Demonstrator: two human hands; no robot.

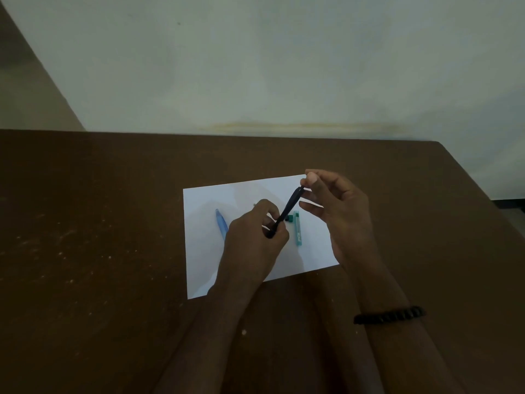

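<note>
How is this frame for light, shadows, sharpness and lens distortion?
Head view: dim, greenish light; the white paper is the one bright area, with soft shadows beside the left hand and right hand. Head view: the black pencil they hold reads as a slightly soft silhouette. Head view: the far edge of the table bows slightly from the wide angle; no glare.

Logged both forearms entering from the lower edge, converging forward. Found left hand point(252, 240) fisted, knuckles up, fingers curled around lower end of pen point(287, 211). Found right hand point(338, 211) raised higher, thumb and forefinger pinching upper end, remaining fingers loosely spread below. Noted both wrists nearly straight.
</note>
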